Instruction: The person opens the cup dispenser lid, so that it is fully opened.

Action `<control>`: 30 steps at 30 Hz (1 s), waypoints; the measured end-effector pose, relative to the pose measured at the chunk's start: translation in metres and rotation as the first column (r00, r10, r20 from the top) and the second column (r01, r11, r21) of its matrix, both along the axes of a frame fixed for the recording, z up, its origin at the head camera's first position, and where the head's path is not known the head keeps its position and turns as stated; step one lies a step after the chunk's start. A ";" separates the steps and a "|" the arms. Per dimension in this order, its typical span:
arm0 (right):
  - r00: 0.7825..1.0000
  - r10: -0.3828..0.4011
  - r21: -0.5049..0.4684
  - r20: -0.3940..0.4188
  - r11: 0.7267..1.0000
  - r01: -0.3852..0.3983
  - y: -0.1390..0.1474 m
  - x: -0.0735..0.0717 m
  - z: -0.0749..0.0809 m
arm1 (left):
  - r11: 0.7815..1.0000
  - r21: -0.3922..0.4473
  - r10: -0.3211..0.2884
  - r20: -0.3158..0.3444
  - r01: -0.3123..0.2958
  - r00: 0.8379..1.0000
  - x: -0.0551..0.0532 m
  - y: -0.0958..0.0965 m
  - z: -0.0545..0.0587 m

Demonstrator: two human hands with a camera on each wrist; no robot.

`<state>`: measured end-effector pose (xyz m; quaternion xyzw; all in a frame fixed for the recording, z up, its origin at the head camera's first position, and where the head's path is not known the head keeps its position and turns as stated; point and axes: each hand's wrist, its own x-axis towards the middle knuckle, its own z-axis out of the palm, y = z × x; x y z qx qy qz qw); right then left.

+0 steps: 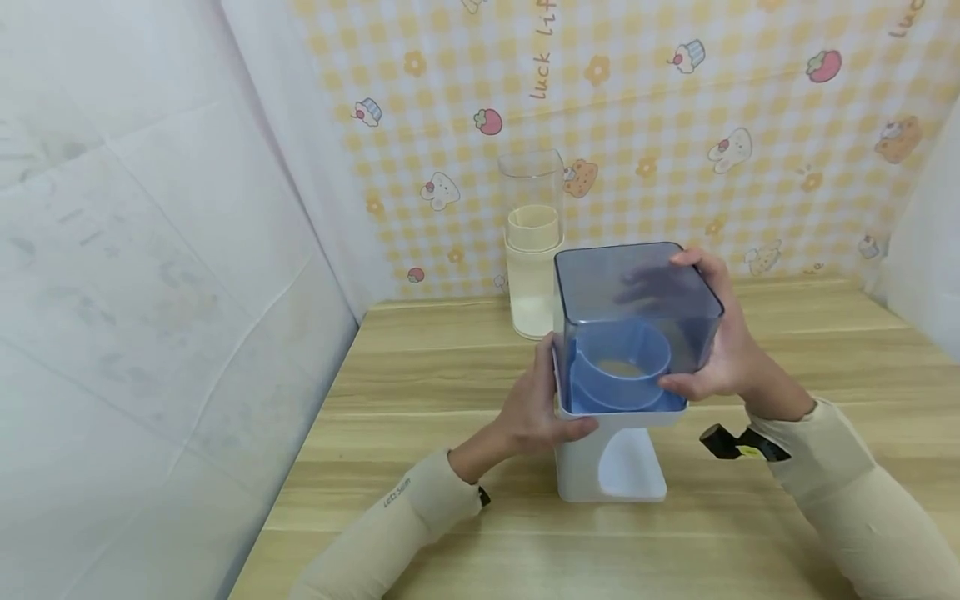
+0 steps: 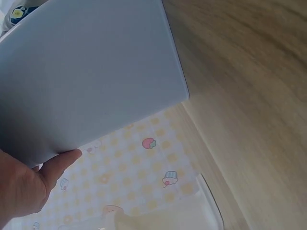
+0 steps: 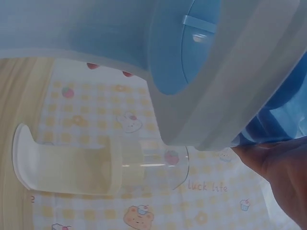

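Note:
A white dispenser stand (image 1: 577,467) with a blue ring-shaped insert (image 1: 622,367) stands on the table. Over its top is a smoky see-through square cover (image 1: 607,283); whether it is fully seated, I cannot tell. My right hand (image 1: 720,342) grips the cover at its right side, thumb in front and fingers at the far top corner. With my left hand (image 1: 528,408) I hold the stand just under its upper rim, thumb across the front. The left wrist view shows the stand's flat side wall (image 2: 96,72), and the right wrist view its blue round opening (image 3: 196,52).
Behind the stand, a cream dispenser (image 1: 531,287) with a tall clear tube (image 1: 532,179) is upright near the back of the wood-grain table (image 1: 420,375). A checked cloth (image 1: 645,108) hangs behind it, and a white sheet (image 1: 135,292) forms the left side.

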<state>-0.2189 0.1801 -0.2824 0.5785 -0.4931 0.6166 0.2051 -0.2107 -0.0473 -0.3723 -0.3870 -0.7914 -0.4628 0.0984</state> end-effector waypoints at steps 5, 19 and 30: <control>0.999 0.017 -0.005 -0.035 1.000 -0.017 -0.003 -0.003 0.001 | 1.000 -0.005 0.015 -0.028 -0.015 1.000 -0.002 -0.002 -0.001; 0.992 0.024 -0.061 0.123 0.998 -0.017 0.004 -0.009 -0.006 | 0.987 0.075 -0.143 -0.007 0.143 0.990 -0.005 -0.004 -0.005; 0.993 -0.063 -0.254 0.102 0.963 0.087 -0.001 0.010 0.017 | 0.990 0.026 -0.137 -0.029 0.138 0.990 -0.009 -0.006 -0.006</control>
